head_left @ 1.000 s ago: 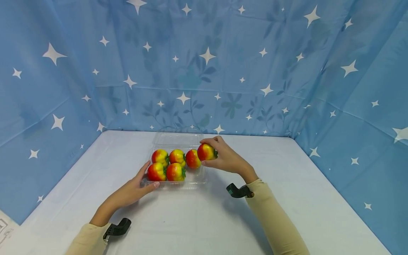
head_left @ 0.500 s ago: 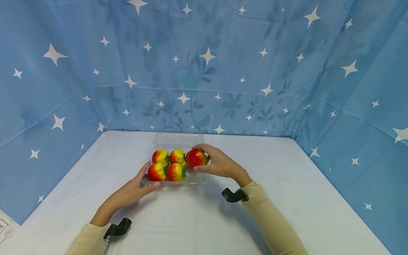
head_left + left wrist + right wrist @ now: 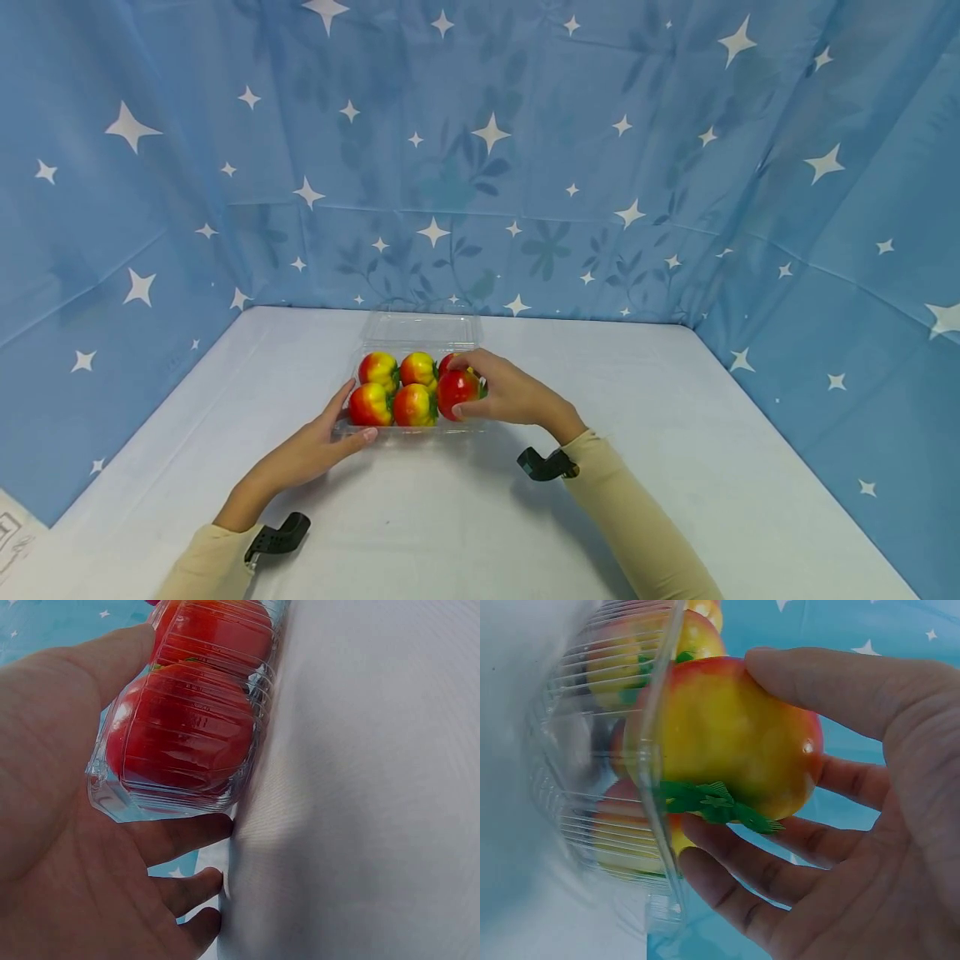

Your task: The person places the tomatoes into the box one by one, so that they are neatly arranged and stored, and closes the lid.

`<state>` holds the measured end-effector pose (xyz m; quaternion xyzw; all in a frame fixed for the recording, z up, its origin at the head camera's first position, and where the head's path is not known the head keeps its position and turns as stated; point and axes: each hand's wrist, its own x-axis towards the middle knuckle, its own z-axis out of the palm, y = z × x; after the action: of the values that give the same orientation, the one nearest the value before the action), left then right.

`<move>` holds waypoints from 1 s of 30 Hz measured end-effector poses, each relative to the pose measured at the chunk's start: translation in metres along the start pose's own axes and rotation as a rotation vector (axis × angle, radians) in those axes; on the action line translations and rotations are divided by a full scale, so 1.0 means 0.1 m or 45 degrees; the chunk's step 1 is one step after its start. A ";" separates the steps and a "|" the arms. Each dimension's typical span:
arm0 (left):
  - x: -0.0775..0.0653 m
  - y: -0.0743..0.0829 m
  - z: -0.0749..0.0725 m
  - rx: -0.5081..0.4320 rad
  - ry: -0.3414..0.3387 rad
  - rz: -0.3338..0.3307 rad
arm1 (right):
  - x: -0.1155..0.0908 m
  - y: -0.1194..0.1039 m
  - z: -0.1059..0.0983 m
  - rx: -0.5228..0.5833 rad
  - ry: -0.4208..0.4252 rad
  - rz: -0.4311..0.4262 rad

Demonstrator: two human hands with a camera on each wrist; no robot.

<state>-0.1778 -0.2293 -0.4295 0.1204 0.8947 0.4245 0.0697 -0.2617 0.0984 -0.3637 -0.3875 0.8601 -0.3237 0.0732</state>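
My right hand holds a round red-and-yellow toy fruit with a green leafy calyx, thumb on one side and fingers on the other. In the right wrist view this fruit is partly past the rim of a clear plastic clamshell box. Several matching fruits sit in the box, one just left of the held one; another at the back right is mostly hidden. My left hand rests at the box's left front corner, thumb along the front. In the left wrist view its lower fingers touch the tabletop beside the box.
The clamshell's hinged lid lies open behind it, toward the curtain. A white cloth covers the table. Blue star-patterned curtain rises along the back and both sides. Black wrist cameras sit on both wrists.
My right hand has carried the fruit left and toward me, from over the back right fruit down to the box's front right space. The left hand stays at the corner.
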 end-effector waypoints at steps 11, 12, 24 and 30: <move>0.00 0.02 -0.01 0.001 0.006 0.014 | 0.01 0.02 0.07 -0.088 -0.030 0.046; 0.00 0.02 -0.01 0.001 0.006 0.014 | 0.01 0.01 0.07 -0.094 -0.034 0.053; 0.00 0.01 -0.01 -0.001 0.004 0.017 | 0.03 -0.02 0.13 -0.171 -0.059 0.120; 0.01 -0.01 0.00 0.015 0.012 0.017 | 0.03 -0.01 0.14 -0.202 -0.066 0.126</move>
<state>-0.1786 -0.2299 -0.4297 0.1248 0.8966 0.4204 0.0618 -0.2574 0.0887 -0.3738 -0.3574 0.8990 -0.2403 0.0801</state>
